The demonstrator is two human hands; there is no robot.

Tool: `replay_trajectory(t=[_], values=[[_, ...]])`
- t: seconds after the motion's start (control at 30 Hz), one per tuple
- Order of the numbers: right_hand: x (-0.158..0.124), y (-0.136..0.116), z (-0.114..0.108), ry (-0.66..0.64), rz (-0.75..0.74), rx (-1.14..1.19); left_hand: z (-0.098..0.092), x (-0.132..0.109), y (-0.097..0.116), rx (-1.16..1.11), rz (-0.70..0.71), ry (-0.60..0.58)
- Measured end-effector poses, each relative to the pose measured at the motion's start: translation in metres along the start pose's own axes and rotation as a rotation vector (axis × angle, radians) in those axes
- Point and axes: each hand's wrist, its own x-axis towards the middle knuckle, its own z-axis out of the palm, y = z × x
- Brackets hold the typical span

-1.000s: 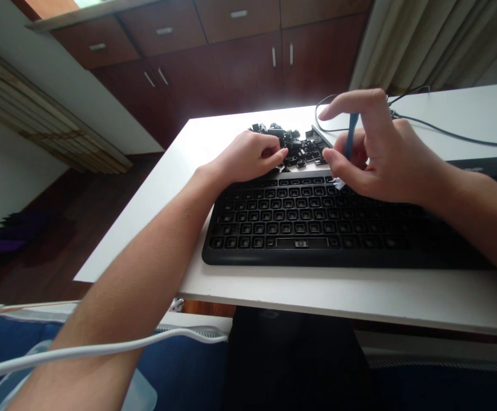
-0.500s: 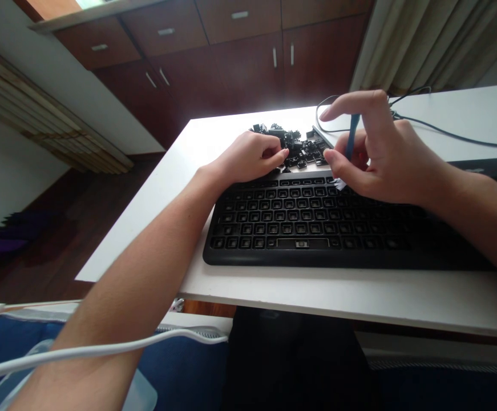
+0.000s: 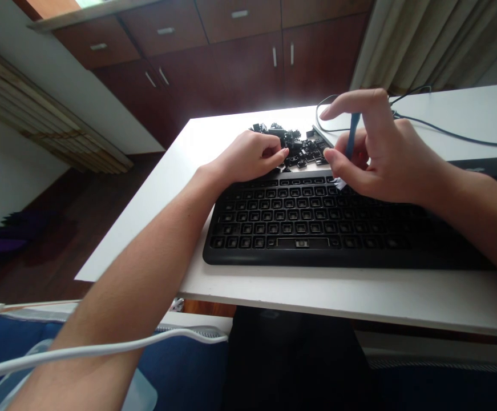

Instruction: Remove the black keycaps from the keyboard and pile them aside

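A black keyboard (image 3: pixel 293 216) with its keycaps off lies on the white table, rows of square sockets bare. Over its far left edge rests my left hand (image 3: pixel 254 154), fingers curled in and thumb near the index finger; whether anything is inside is hidden. Just beyond that hand is a heap of loose black keycaps (image 3: pixel 303 151). My right hand (image 3: pixel 379 151) grips a small brush by its blue handle (image 3: pixel 352 134) between thumb and fingers, the index finger raised and bent. White bristles (image 3: pixel 339 183) poke out below the hand, at the keyboard's upper rows.
The table (image 3: pixel 145 228) carries a thin dark cable (image 3: pixel 457 136) behind my right hand. Across my left forearm runs a white cord (image 3: pixel 180 333). Beyond the table stand wooden cabinets (image 3: pixel 231 68), with curtains (image 3: pixel 436 45) at the right. Blue fabric (image 3: pixel 184 371) lies below the table edge.
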Motion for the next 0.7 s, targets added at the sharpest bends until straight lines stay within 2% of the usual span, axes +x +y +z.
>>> replay_trajectory(t=[0.7], values=[[-0.0005, -0.0016, -0.0016, -0.019, 0.01, 0.063, 0.0005, 0.0, 0.0001, 0.004, 0.002, 0.005]])
